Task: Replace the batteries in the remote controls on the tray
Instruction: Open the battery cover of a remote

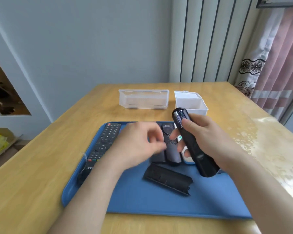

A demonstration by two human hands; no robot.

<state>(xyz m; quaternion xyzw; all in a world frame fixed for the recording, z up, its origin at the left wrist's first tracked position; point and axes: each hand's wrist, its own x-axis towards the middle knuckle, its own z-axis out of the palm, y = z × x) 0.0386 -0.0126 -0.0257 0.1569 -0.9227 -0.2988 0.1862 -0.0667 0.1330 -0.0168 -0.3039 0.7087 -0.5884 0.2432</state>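
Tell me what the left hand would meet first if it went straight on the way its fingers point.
Likely the right hand, whose fingers curl round the open remote just beyond the left hand. If it is lower, the small dark remote on the tray comes first; blur hides depth.

Wooden table (41, 166), curtain (277, 65), perhaps a radiator (210, 39)

Left hand (139, 144), right hand (206, 134): both bare. Left forearm (91, 191) and right forearm (260, 183) bare to frame edge. Left hand's fingers motion-blurred.
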